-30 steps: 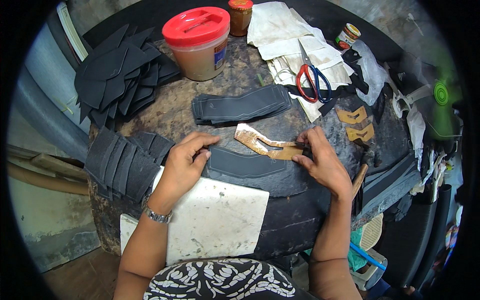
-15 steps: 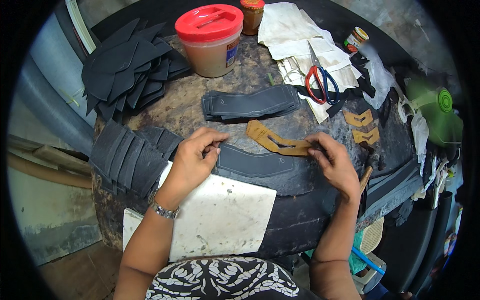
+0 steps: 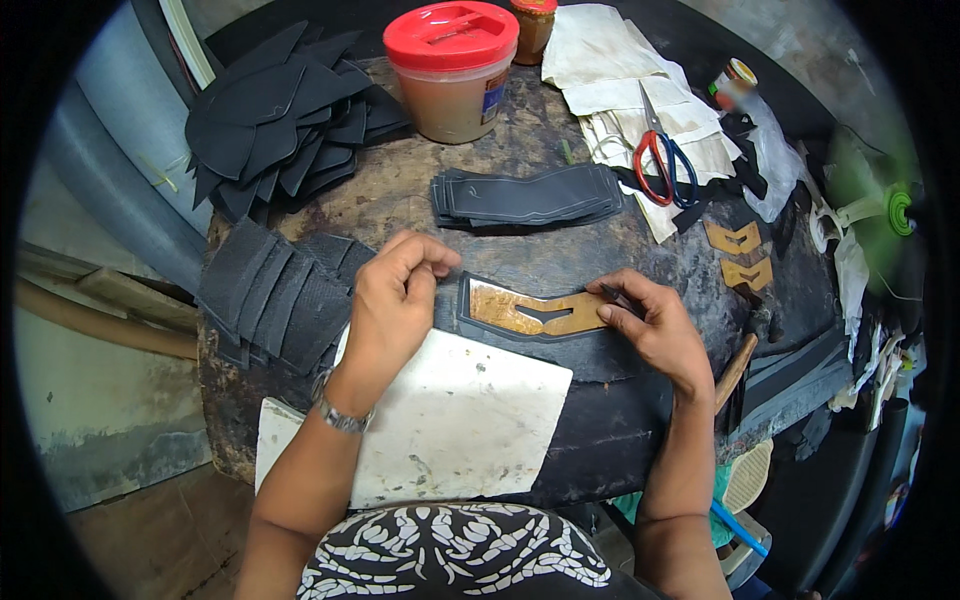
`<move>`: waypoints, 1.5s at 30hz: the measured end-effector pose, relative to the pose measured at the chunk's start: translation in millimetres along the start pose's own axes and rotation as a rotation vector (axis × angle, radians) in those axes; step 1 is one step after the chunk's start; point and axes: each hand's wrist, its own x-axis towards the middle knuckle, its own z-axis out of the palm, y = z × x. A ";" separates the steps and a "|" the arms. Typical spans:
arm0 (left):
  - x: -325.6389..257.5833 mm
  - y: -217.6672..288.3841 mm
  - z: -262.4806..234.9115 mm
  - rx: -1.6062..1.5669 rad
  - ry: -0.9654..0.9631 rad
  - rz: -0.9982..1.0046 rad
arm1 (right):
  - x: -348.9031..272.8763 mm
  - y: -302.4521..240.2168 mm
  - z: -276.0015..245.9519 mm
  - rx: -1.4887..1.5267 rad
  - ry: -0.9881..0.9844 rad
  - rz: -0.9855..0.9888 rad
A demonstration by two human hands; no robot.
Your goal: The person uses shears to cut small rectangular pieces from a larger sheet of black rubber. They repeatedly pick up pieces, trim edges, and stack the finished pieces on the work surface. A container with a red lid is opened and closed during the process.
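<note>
Template (image 3: pixel 535 312) laid on black strip (image 3: pixel 505 330) — right hand (image 3: pixel 655 325) fingers press it flat, pen pinched. Left hand (image 3: pixel 395 300) fingers curled together at the strip's end. Tracing looks unfinished — cut stack (image 3: pixel 525 197) waits behind.

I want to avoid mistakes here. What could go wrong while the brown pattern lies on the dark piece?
The brown pattern is pressed only at its right end by the right hand, so its left end might shift. The left hand grips the dark piece at one edge; pulling could move it under the pattern. The dark piece lies near the block's curved front and might slide.
</note>
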 end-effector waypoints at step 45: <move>-72.3 41.1 21.8 0.660 -0.520 0.209 | 0.8 -6.2 8.2 -0.235 0.005 0.021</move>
